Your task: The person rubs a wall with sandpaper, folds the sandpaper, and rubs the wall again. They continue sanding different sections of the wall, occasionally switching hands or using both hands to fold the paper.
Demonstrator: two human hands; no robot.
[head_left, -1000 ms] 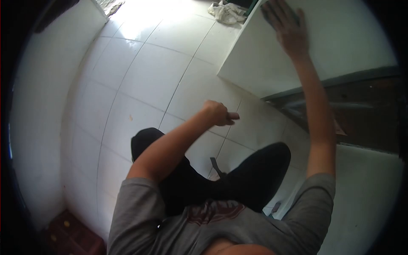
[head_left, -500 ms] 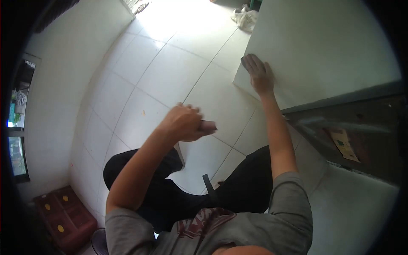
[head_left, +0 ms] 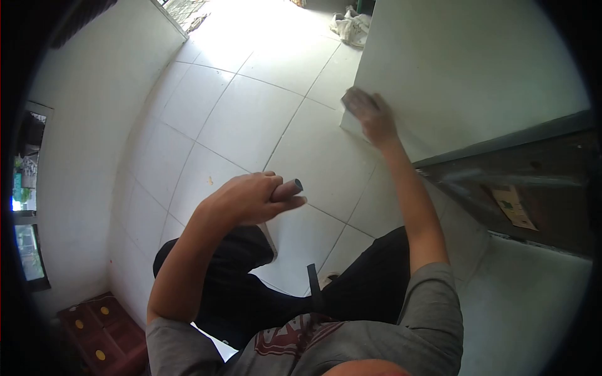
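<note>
My left hand (head_left: 248,197) is closed in mid-air above the floor. From its fist sticks a small grey-brown folded piece (head_left: 289,190) with a dark end, which looks like sandpaper. My right hand (head_left: 370,114) lies at the edge of the pale wall (head_left: 467,69), its fingers close together and smeared by motion. Beneath those fingertips shows a dark flat piece (head_left: 348,94), also sandpaper by its look, pressed to the wall's corner. The fingers hide most of both pieces.
White floor tiles (head_left: 244,113) spread below, between my black-trousered legs (head_left: 263,294) and the bright doorway. A whitish cloth bundle (head_left: 351,28) lies beyond the wall corner. A dark wooden panel (head_left: 533,182) stands at right, a dark red drawer unit (head_left: 113,332) at lower left.
My left hand has moved left and down in view, still closed. The right hand has slid slightly down and left along the wall edge. The camera view has shifted a little.
</note>
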